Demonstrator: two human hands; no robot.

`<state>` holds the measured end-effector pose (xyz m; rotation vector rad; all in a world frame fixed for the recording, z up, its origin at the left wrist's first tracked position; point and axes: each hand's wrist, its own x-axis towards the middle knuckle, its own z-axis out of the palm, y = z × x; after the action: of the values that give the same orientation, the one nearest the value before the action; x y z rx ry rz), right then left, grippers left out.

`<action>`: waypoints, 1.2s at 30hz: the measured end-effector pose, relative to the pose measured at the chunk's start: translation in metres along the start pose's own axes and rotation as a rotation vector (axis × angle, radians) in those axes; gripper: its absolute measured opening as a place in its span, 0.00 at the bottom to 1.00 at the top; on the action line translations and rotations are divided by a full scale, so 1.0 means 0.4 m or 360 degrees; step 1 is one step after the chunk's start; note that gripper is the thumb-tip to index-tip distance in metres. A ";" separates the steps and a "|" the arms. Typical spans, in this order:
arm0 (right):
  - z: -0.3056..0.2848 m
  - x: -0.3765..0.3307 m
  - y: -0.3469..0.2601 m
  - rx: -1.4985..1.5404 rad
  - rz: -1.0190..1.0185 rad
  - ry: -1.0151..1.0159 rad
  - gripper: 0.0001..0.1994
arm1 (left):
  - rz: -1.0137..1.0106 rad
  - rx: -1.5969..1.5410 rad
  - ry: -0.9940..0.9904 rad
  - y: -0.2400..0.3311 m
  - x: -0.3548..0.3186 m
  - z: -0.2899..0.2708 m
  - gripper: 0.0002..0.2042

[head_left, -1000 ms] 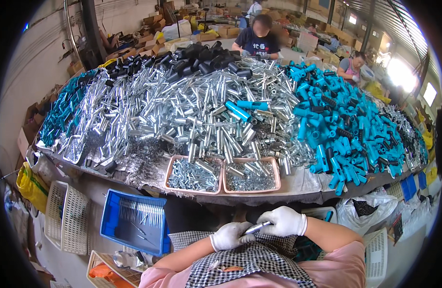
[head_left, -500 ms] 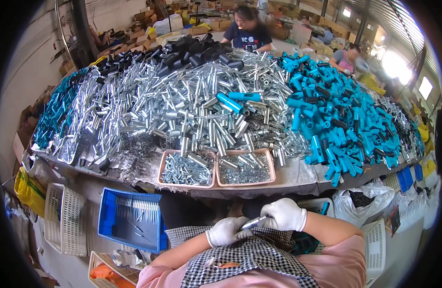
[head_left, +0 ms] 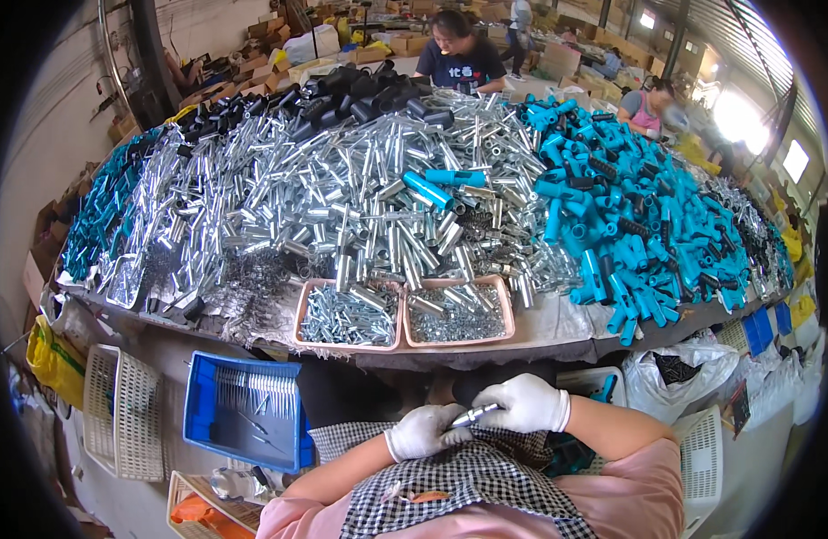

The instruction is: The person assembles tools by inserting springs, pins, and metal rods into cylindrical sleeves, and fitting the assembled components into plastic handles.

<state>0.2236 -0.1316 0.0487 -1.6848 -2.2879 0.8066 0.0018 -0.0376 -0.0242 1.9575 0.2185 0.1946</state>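
Your gloved left hand (head_left: pixel 420 432) and right hand (head_left: pixel 522 403) both pinch one small metal tube (head_left: pixel 474 416) down over your checkered apron (head_left: pixel 468 481), then two pink trays (head_left: pixel 405 314) of bits on the desk (head_left: pixel 557 328), piled tubes (head_left: pixel 342 193) beyond.

gloves (head_left: pixel 522 404): white knit cloth, matt, on both hands
small tube (head_left: pixel 475 415): bright metal, glossy
apron (head_left: pixel 468 485): checked woven cloth, matt
steel tubes (head_left: pixel 342 207): shiny plated metal
turquoise sleeves (head_left: pixel 629 216): smooth plastic
shallow trays (head_left: pixel 403 310): pinkish plastic
blue crate (head_left: pixel 198 404): glossy plastic
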 end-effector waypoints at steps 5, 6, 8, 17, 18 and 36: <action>-0.026 -0.016 -0.038 -0.0169 0.0007 0.0137 0.20 | -0.0028 0.0093 0.0060 0.010 -0.011 0.008 0.21; -0.025 -0.002 -0.047 0.0030 -0.0255 0.0443 0.20 | -0.0045 0.0071 0.0071 0.012 -0.011 0.005 0.21; 0.007 -0.001 -0.027 0.0090 -0.0252 0.0313 0.16 | -0.0145 0.0139 0.0001 0.013 -0.009 0.000 0.21; 0.001 -0.002 -0.025 0.0073 -0.0188 0.0308 0.24 | -0.0031 0.0048 0.0089 0.011 -0.005 -0.002 0.21; 0.016 -0.015 -0.007 0.0144 -0.0049 0.0164 0.20 | -0.0062 0.0080 0.0030 0.023 0.002 -0.012 0.21; -0.014 -0.002 -0.021 -0.0131 -0.0038 0.0293 0.21 | -0.0050 0.0066 0.0024 -0.020 0.007 0.000 0.24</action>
<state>0.2194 -0.1322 0.0578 -1.6848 -2.2384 0.5342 0.0039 -0.0339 -0.0317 1.9933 0.2648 0.1857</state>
